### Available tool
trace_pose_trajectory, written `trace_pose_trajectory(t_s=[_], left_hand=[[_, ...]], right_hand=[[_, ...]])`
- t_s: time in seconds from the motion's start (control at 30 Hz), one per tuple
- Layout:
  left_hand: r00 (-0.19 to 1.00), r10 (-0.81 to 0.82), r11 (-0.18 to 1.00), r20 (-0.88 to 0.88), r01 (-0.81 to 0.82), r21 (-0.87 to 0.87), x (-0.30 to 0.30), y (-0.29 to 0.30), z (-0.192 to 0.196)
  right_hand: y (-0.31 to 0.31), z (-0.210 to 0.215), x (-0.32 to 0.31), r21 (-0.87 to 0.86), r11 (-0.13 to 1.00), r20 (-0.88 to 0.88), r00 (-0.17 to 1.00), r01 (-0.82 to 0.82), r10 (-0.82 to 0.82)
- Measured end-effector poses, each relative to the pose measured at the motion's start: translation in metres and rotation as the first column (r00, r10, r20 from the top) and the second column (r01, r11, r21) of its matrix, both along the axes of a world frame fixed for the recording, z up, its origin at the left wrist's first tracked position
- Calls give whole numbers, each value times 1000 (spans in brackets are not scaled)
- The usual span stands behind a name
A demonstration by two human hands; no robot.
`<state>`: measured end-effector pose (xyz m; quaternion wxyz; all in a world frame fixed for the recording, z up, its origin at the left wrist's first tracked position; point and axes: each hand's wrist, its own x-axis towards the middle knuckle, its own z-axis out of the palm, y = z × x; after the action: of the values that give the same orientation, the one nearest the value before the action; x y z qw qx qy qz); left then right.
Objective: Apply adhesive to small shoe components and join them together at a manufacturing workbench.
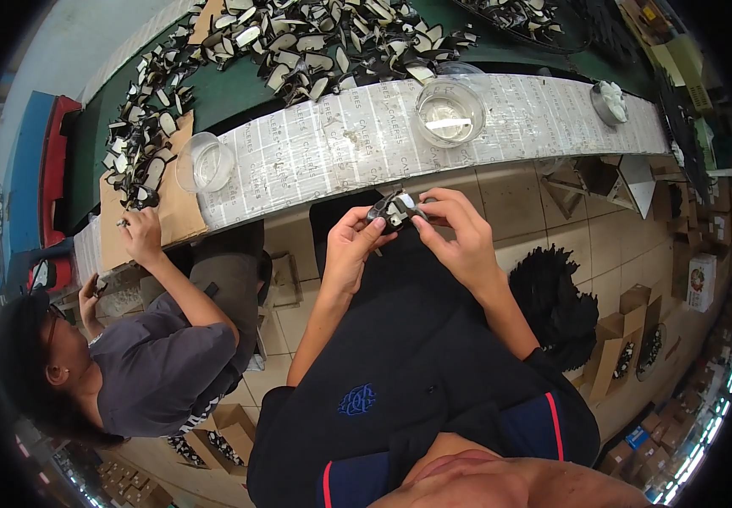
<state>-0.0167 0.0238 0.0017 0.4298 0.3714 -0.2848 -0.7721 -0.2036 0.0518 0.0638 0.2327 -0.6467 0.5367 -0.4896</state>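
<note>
In front of my chest, just off the table's near edge, I hold a small black piece with pale parts (396, 211); it resembles the pieces heaped on the table, but its exact kind is unclear. My left hand (351, 245) grips its left side between thumb and fingers. On the other side, the thumb and fingertips of my right hand (461, 235) pinch its right edge. Beyond my hands, a heap of similar black pieces with cream-coloured oval parts (315, 46) covers the table's far side.
A clear round bowl (450, 114) and another clear container (206, 162) stand on the paper-covered table edge (332, 135). A metal cup with white contents (610, 103) sits farther right. At left, a co-worker (162, 347) handles pieces above cardboard (181, 182). Cardboard boxes (615, 339) stand on the floor at right.
</note>
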Motion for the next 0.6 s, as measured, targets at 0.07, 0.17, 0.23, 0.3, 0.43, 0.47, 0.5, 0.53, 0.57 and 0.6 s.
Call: trace_pose_trajectory(t_s=[0.07,0.17,0.23,0.3,0.43,0.47,0.5,0.53,0.57,0.6], left_hand=[[1000,2,1000,10,-1,-14,-1,1,0],[1000,1,999,24,-1,-33,-2,1,1],[1000,1,999,29,0,-38,-2,1,1],[999,5,999,36,-4,-38,-2,0,0],[999,12,1000,41,-11,-24,0,0,-2],[999,14,1000,29,-13,-12,0,0,-1],[1000,16,1000,16,-16,0,1,0,-1],[1000,14,1000,16,-14,0,1,-1,-1],[1000,7,1000,-6,-7,17,2,-1,-1],[1000,1,999,-27,0,33,2,-1,-1]], right_hand=[[-1,2,0,10,999,-26,999,-30,31],[-1,-3,1,-16,998,-88,994,-60,59],[-1,-6,2,1,1000,-124,992,-8,8],[-2,-6,0,-13,1000,-166,986,25,-26],[-3,-5,-4,-56,993,-194,974,108,-117],[-2,-4,-5,-55,992,-193,974,109,-118],[-2,-1,-5,-4,992,-99,987,124,-124],[-1,0,-6,48,990,-5,991,134,-134],[-1,-1,-7,48,990,-5,991,136,-136],[0,-2,-8,70,990,28,991,125,-128]])
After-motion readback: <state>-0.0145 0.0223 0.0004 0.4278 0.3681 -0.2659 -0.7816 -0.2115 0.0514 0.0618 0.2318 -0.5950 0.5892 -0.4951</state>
